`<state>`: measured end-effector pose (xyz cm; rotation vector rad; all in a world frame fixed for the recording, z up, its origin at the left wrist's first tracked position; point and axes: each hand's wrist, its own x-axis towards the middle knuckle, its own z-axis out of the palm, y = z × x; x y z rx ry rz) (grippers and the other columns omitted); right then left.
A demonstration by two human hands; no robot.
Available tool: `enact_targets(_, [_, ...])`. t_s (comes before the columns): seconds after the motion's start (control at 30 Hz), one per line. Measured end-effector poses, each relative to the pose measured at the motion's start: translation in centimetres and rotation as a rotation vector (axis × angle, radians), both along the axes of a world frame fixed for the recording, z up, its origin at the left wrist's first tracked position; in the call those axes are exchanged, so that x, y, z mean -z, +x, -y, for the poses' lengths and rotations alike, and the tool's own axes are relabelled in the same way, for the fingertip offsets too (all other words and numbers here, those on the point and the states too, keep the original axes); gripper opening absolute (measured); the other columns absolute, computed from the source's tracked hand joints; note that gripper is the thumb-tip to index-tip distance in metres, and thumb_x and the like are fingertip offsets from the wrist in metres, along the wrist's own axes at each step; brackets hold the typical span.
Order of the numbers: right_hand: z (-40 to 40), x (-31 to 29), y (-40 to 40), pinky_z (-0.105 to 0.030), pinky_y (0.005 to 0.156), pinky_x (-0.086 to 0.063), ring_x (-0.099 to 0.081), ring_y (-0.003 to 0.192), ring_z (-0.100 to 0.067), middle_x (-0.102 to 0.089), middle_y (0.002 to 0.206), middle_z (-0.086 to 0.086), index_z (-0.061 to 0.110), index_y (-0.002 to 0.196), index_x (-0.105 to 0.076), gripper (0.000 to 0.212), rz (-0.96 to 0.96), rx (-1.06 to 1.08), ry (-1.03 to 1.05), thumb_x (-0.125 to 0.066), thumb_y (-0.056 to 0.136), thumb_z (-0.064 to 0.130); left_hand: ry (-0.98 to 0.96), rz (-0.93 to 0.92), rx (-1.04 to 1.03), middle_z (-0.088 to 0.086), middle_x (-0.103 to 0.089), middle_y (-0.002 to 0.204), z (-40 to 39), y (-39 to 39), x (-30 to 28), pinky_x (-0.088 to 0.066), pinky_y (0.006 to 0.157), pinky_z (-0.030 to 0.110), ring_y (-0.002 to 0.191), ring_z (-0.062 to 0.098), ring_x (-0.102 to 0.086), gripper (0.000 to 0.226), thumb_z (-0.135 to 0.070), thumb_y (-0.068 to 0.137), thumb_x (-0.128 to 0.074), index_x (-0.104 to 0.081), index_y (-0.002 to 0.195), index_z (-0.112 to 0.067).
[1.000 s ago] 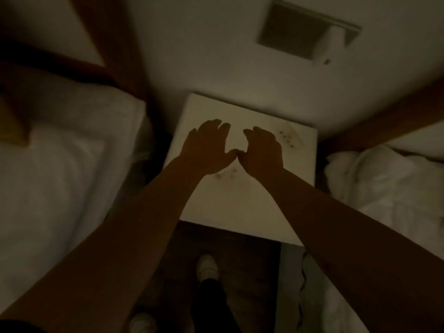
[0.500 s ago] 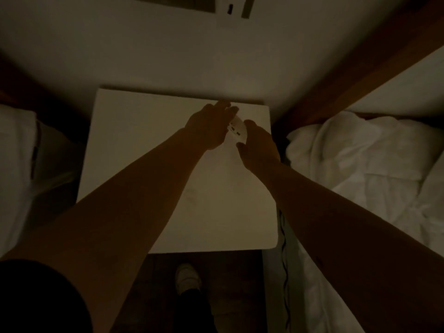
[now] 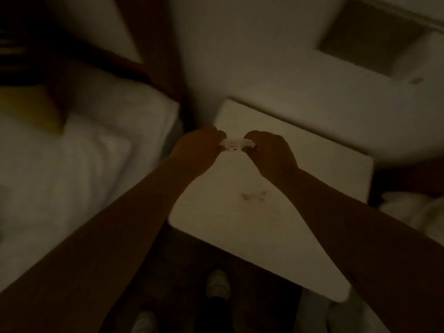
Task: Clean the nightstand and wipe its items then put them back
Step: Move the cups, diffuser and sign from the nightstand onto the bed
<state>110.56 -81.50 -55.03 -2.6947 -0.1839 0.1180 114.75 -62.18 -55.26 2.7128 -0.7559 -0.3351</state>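
Small pale item (image 3: 236, 144), on the nightstand (image 3: 264, 224) a second ago, is now lifted, pinched between left hand (image 3: 197, 150) and right hand (image 3: 271, 152); removal for wiping likely.

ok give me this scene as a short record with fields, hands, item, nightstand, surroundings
left hand: pinches left end of the item
right hand: pinches right end
item: small pale flat object, dark marks on it, held above the top; too blurred to identify
nightstand: white square nightstand, faint dark smudge mid-top
surroundings: white pillow to the left
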Motion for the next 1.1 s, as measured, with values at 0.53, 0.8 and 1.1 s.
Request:
enact_targets(0.53, [-40.0, -2.8, 2.5, -0.03, 0.072, -0.048, -0.063, 0.095, -0.032, -0.066, 0.105, -0.017, 0.006, 0.109, -0.062, 0.022, 0.037, -0.629, 0.12, -0.06, 0.092, 0.021, 0.255, -0.023, -0.624, 0.003, -0.061, 0.101, -39.4, -7.8, -6.9, -0.048, 0.071, 0.038, 0.091, 0.024, -0.059, 0.022, -0.023, 0.089, -0.056, -0.062, 0.11, -0.026])
enact_targets(0.8, [-43.7, 0.8, 2.6, -0.033, 0.082, -0.051, -0.063, 0.103, -0.032, -0.065, 0.114, -0.017, 0.005, 0.115, -0.061, 0.028, -0.027, -0.609, 0.044, -0.061, 0.092, 0.02, 0.535, -0.07, -0.536, -0.002, -0.039, 0.069, -41.1, -6.8, -4.0, -0.044, 0.077, 0.045, 0.071, 0.023, -0.052, 0.018, -0.022, 0.085, -0.065, -0.061, 0.103, -0.022])
enact_targets(1.1, [-43.9, 1.8, 3.4, -0.032, 0.078, -0.052, -0.063, 0.099, -0.029, -0.066, 0.111, -0.013, 0.012, 0.114, -0.061, 0.029, -0.126, -0.568, 0.015, -0.064, 0.089, 0.025, 0.612, -0.176, -0.471, 0.0, -0.039, 0.071, -40.8, -5.9, -3.3, -0.042, 0.063, 0.038, 0.059, 0.018, -0.046, 0.033, -0.039, 0.086, -0.062, -0.056, 0.112, -0.021])
